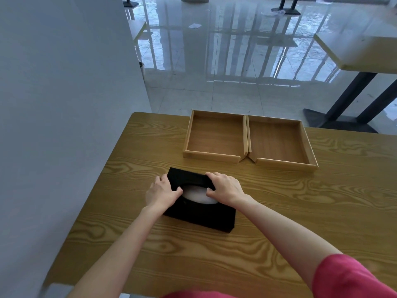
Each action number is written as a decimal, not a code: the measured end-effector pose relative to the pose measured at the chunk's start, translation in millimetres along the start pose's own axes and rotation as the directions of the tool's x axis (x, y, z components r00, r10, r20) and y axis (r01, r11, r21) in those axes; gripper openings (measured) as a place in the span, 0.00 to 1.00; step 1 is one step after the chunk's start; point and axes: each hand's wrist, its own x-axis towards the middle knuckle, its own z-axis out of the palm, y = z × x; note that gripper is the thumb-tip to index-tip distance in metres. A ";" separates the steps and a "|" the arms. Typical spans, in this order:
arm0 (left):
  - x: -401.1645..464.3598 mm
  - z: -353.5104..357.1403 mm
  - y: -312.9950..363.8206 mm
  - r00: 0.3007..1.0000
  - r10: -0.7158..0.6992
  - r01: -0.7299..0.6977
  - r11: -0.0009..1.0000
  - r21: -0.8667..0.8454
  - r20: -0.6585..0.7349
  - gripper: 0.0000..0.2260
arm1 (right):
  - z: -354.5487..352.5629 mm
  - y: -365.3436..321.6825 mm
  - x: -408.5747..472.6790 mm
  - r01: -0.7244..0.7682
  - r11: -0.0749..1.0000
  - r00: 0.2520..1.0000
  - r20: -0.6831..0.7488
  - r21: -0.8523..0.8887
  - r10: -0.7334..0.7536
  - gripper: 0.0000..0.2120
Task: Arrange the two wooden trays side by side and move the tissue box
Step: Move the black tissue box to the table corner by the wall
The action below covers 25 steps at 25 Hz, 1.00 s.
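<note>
Both hands, left (162, 193) and right (225, 188), have fingers curled onto the black tissue box (199, 208) mid-table (300, 211), near the touching trays (214, 136) (279, 143) at the far edge; wall close left, glossy floor beyond.

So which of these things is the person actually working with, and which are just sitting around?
Part of the job:
- black tissue box, held by the left hand and right hand
- left wooden tray
- right wooden tray, set against it

Just lying about:
- neighbouring table
- scraps of paper on the floor
</note>
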 end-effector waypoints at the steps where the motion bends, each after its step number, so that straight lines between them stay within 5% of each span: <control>1: -0.3 0.8 0.5 1.000 -0.004 0.004 1.000 -0.004 -0.007 0.27 | 1.6 0.0 0.0 0.006 1.000 1.000 -0.007 -0.004 -0.006 0.24; 5: -0.4 2.9 -1.8 1.000 0.004 -0.004 1.000 -0.005 -0.024 0.27 | 8.8 5.3 -3.6 -0.003 0.990 0.998 -0.057 0.139 0.011 0.28; 9: -1.0 8.3 -10.5 0.999 0.024 -0.019 0.976 -0.219 0.021 0.29 | 18.7 20.5 -28.6 -0.123 0.935 0.972 -0.148 0.333 0.181 0.35; 20: -14.7 17.6 -31.1 0.997 0.045 -0.009 0.865 -0.501 0.061 0.28 | 42.1 27.9 -56.8 -0.289 0.620 0.930 0.060 0.730 0.364 0.37; 25: -13.9 17.5 -37.5 0.998 0.021 0.017 0.829 -0.559 0.062 0.27 | 45.4 22.8 -58.5 -0.303 0.590 0.920 0.068 0.748 0.386 0.35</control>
